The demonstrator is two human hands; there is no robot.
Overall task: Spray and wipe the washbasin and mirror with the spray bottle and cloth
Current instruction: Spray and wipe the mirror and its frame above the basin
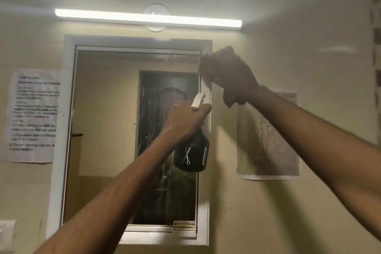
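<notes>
A white-framed mirror (107,130) hangs on the wall ahead and reflects a dark door. My left hand (185,119) grips the neck of a black spray bottle (191,154) with a white trigger head, held up in front of the mirror's right side. My right hand (233,76) holds a brown cloth (218,57) against the mirror's upper right corner and frame; the hand and cloth are blurred. The washbasin is out of view.
A lit tube light (148,18) runs above the mirror. A printed instruction sheet (33,115) is taped to the wall on the left, and a paper with a line drawing (268,140) on the right. A white fitting (6,231) shows at the lower left edge.
</notes>
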